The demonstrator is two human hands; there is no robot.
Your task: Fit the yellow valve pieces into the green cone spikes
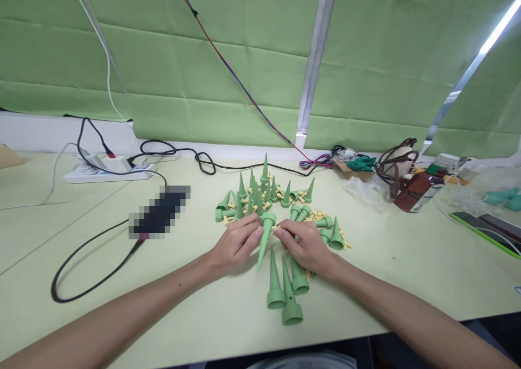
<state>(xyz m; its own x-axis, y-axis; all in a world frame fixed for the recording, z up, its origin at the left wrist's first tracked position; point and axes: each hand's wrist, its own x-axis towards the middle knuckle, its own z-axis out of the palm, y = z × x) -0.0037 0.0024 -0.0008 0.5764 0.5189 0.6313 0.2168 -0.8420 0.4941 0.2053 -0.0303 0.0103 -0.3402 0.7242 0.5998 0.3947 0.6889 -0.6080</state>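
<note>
Green cone (266, 232) slants between left grip (236, 244), pinching it, and right grip (304, 243), pinching yellow peg (275, 228).

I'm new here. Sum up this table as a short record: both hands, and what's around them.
Left hand: holds a green cone, tip pointing down in view
Right hand: fingers at a small yellow piece beside that cone
Beyond the hands: a cluster of cones, yellow pieces among them
Nearer the person: more cones
Left side: white power strip
Right side: brown bottle
</note>
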